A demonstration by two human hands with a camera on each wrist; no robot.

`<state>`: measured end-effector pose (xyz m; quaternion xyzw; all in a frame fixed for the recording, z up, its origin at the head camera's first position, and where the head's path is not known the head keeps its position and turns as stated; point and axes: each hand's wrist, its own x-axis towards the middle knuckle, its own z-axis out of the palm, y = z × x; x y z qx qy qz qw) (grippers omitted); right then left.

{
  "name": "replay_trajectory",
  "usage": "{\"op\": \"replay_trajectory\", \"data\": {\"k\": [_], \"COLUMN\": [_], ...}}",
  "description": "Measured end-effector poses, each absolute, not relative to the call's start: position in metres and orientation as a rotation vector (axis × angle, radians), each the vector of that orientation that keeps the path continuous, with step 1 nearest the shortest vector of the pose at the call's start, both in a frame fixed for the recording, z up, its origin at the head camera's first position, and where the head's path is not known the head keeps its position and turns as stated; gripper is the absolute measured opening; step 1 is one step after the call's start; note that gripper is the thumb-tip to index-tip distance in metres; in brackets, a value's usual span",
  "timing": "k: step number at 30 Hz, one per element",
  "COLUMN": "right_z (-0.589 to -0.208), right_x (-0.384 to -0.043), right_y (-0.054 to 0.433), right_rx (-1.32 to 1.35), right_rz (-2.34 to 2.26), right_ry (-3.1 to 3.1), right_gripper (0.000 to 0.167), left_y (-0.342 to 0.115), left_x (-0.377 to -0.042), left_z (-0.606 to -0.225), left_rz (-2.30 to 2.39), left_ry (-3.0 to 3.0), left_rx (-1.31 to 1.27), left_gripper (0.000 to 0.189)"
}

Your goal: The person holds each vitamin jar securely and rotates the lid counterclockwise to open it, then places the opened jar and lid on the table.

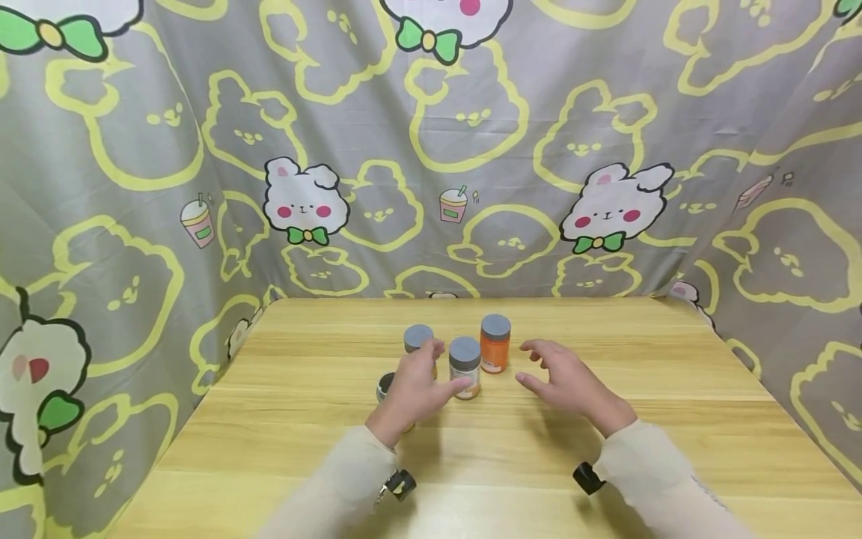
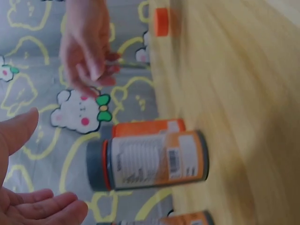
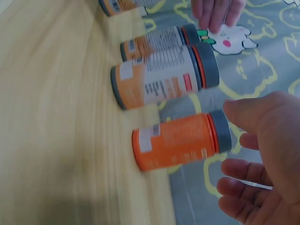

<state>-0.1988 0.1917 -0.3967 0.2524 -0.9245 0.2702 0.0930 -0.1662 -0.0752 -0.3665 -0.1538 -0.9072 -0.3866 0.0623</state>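
In the head view, an orange jar with a grey lid (image 1: 494, 352) stands at the back right of a small group. Left of it stands a white-and-orange jar with a grey lid (image 1: 465, 370). A third grey-lidded jar (image 1: 418, 337) and a fourth dark-topped jar (image 1: 385, 385) are partly hidden behind my left hand (image 1: 416, 385). That hand hovers between these jars, thumb extended towards the white-and-orange one; the left wrist view shows its fingers apart from that jar. My right hand (image 1: 562, 378) is held right of the orange jar, fingers loosely bent, holding nothing.
A wooden table (image 1: 505, 464) fills the foreground. Patterned grey curtain (image 1: 377, 135) walls it in at the back and both sides. A small orange piece (image 2: 161, 21) lies on the table in the left wrist view. Dark devices (image 1: 589, 477) sit at both wrists.
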Motion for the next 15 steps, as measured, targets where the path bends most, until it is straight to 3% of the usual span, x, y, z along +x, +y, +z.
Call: {"op": "replay_trajectory", "data": {"k": [15], "right_z": [-0.394], "right_x": [-0.207], "right_y": [0.151], "right_rx": [0.871], "right_rz": [0.888], "right_ry": [-2.721], "right_gripper": [0.053], "left_y": [-0.042], "left_x": [-0.169], "left_z": [-0.397], "left_rz": [-1.228], "left_ry": [-2.608], "left_rx": [-0.210], "left_gripper": [0.076]}}
